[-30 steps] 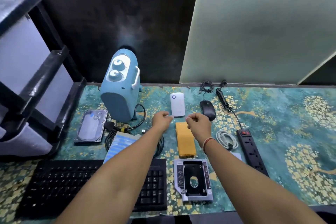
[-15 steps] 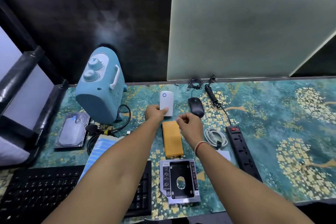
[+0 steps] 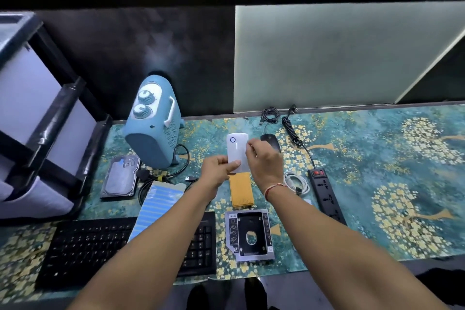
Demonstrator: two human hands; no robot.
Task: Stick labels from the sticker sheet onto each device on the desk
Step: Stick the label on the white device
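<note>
Desk [image 3: 352, 184] with teal floral cover

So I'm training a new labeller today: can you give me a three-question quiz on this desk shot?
1. True or false: the left hand grips the white device.
2. What lies just nearer the person than the white device? A) orange case B) black mouse C) hard drive
3. Fill in: the right hand works at the white device's ____ edge.

Key: 1 true; 2 A; 3 right
</note>
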